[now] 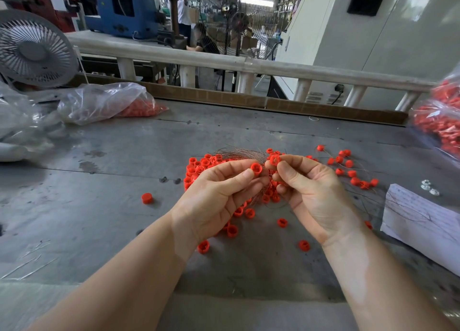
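Both hands pinch red caps above a heap on the bench

The left hand (pixel 219 196) pinches a red cap (pixel 256 169) between thumb and forefinger, its hollow end facing the camera. The right hand (pixel 311 193) pinches a second cap (pixel 275 160) just at 1 o'clock of the first, so the hands are close together, fingertips nearly meeting. Under them a loose pile of caps (pixel 199 167) and a bundle of thin wires (pixel 239 154) lie on the grey bench (pixel 112 156). At 3 o'clock lie scattered wired caps (pixel 348 166), and at 9 o'clock a lone cap (pixel 146 198). At 10 o'clock a clear plastic bag (pixel 99 101) lies slumped, with red caps gathered in its right end. At 2 o'clock, at the frame's edge, a second clear bag (pixel 438 121) is packed with red parts. A paper sheet (pixel 423 218) lies at 4 o'clock.
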